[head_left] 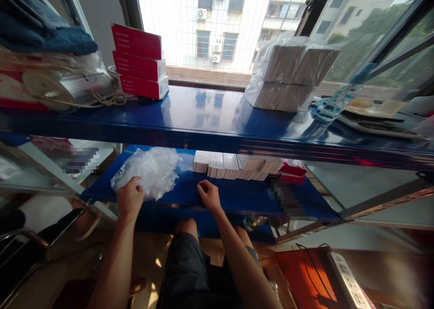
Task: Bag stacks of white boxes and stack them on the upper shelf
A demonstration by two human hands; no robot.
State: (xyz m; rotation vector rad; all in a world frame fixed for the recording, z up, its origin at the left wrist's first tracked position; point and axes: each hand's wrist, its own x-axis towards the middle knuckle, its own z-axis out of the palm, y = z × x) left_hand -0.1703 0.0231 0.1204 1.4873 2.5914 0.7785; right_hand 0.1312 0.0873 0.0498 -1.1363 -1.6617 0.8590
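Observation:
A loose heap of clear plastic bags [158, 169] lies on the left part of the lower blue shelf. At its near edge, my left hand [130, 199] has its fingers closed on the plastic. My right hand [210, 195] rests near the front of the same shelf, thumb and fingertips curled together, and nothing shows between them. Just behind it stands a row of flat white boxes [230, 166], packed side by side. The upper shelf hides the back of that row. Red boxes [292, 170] sit at the row's right end.
Overhead, the upper blue shelf [203, 114] carries stacked red-and-white boxes [140, 65], plastic-wrapped grey blocks [288, 74], a plastic bottle [339, 101] and a roll [68, 90]. A bottle [254, 221] stands below by my knee. A power strip [349, 279] lies at lower right.

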